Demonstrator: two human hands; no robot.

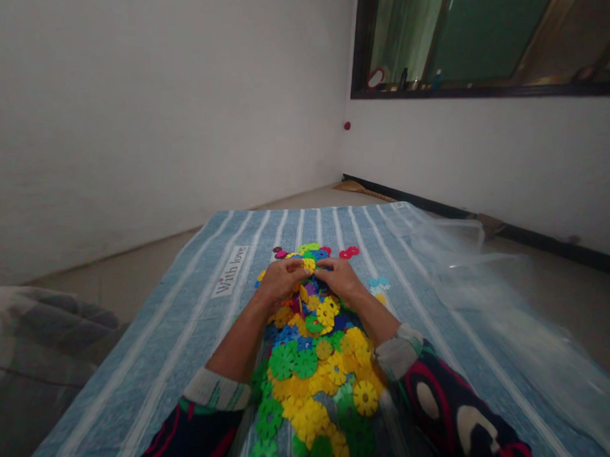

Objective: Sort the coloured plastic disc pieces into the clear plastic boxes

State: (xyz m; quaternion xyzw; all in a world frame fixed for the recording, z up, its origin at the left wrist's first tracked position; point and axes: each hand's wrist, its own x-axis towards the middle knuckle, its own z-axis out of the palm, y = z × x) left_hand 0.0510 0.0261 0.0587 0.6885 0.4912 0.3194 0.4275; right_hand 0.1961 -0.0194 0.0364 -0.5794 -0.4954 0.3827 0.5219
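Observation:
My left hand and my right hand meet over the far part of a pile of plastic snowflake discs. Between their fingertips is a yellow snowflake disc, pinched from both sides. Whether a second disc is joined to it I cannot make out. Beneath and in front of my wrists lie many loose discs, among them green discs and yellow discs, with blue and orange ones mixed in. Just beyond my fingers are lime-green discs.
A striped blue cloth with "With love" lettering covers the table. Red discs and light-blue discs lie right of the pile. A clear plastic container stands along the right edge. A broom lies on the floor beyond.

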